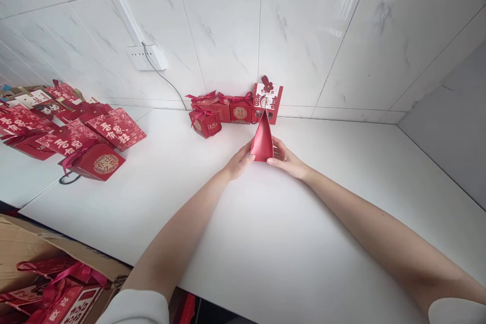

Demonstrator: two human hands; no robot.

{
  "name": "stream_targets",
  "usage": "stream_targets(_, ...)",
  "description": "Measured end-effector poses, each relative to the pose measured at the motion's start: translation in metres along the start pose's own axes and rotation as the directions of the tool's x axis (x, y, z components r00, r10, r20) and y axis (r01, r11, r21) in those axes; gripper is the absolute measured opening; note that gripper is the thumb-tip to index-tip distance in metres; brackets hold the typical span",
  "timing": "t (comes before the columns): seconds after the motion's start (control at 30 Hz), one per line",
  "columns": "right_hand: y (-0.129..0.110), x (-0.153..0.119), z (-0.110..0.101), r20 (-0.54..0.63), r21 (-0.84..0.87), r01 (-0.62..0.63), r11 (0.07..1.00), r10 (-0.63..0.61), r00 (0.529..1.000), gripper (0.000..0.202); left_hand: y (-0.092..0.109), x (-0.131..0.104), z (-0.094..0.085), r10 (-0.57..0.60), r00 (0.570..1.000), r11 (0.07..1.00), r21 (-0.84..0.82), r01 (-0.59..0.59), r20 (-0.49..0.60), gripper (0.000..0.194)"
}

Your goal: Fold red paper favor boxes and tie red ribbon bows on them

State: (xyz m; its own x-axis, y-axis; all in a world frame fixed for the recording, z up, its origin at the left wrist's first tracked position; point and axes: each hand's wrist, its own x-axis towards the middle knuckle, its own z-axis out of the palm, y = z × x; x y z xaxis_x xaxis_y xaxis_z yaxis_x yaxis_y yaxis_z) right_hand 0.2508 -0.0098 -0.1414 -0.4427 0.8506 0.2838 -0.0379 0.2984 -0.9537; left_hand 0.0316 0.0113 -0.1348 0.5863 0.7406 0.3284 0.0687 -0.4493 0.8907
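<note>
Between my two hands a red gift box [262, 143] stands on the white table, its plain triangular side facing me and its top narrowing to a point. My left hand [242, 161] grips its lower left side, thumb at the front edge. On the lower right side my right hand [287, 158] does the same, with its fingers partly hidden behind the box. Just behind stands a red and white box [270, 95] with a flower on top, partly covered by the held one. Left of it, red boxes with ribbons [230, 110] stand against the wall.
At the left of the table [228, 243] lies a pile of red gift boxes and bags [91, 136]. An open cardboard carton [34, 238] with more red boxes is at the lower left. A socket [147, 57] with a grey cable is on the tiled wall.
</note>
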Motion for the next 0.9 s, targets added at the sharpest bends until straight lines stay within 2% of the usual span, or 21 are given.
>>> stream_targets(0.9, -0.0026, -0.0001, 0.0005, 0.003, 0.002, 0.005, 1.0, -0.005, 1.0, 0.087, 0.0023, 0.0003, 0.0006, -0.013, 1.0, 1.0, -0.011, 0.013, -0.004, 0.067)
